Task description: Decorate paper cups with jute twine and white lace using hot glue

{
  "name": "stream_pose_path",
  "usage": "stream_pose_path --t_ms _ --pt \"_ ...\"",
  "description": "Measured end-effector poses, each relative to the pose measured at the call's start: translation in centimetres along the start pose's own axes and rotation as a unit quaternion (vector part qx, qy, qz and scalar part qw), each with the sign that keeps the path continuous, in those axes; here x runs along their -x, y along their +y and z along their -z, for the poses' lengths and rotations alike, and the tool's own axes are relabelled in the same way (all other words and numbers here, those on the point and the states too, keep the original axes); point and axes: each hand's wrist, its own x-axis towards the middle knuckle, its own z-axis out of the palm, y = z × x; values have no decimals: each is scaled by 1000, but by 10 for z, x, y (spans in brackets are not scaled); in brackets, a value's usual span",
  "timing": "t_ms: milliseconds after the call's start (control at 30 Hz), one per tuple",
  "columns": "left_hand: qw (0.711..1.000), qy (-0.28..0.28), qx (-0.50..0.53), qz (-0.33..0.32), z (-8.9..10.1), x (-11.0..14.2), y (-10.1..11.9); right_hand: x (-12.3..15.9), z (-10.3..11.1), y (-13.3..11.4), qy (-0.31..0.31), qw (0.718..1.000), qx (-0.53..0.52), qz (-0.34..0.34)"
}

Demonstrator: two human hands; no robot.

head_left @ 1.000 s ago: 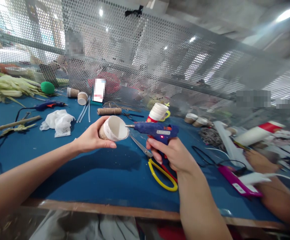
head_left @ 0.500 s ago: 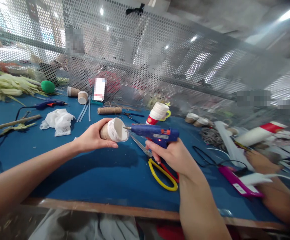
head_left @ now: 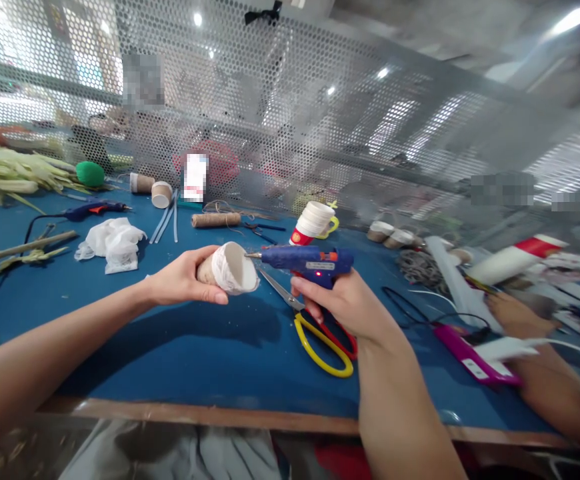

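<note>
My left hand (head_left: 185,277) is wrapped round a paper cup (head_left: 227,270), tilted with its open mouth to the right. The cup's lower part is covered in brown twine and a white lace band runs near its rim. In my right hand (head_left: 337,297) is a blue glue gun (head_left: 303,259) with a small red light lit. Its metal nozzle points left at the cup's rim; whether it touches, I cannot tell. Below the glue gun, scissors (head_left: 320,337) with yellow and red handles lie on the blue table, partly hidden by my right hand.
White lace (head_left: 113,243), a second glue gun (head_left: 90,209) and a twine roll (head_left: 216,220) lie behind my left arm. Stacked paper cups (head_left: 313,223) stand behind my glue gun. At right are a purple power strip (head_left: 475,357) and another person's arm (head_left: 555,387). A perforated metal screen (head_left: 290,107) rises behind.
The cup has tipped so that its mouth faces lower and more to the right. The glue gun's nozzle has shifted slightly left along the rim. Both hands keep their hold.
</note>
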Motion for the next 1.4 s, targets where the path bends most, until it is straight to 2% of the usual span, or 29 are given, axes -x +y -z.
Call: stream_pose_path --t_ms 200,467,633,733,867,1400 --pt "1000 25 -12 12 1 -1 -1 2 0 -6 -11 998 49 -29" --pt "998 43 -39 0 2 0 3 2 6 0 5 1000 -15 0" --pt "993 108 -43 -26 0 -1 0 4 3 -2 41 998 48 11" --pt "990 126 -52 -46 -2 -1 -2 5 -1 -4 59 992 107 4" --pt "986 136 -72 -59 -2 -2 -2 5 -5 -7 76 985 153 -7" --pt "978 147 -128 -70 -2 -1 -1 3 -9 -9 95 981 168 -30"
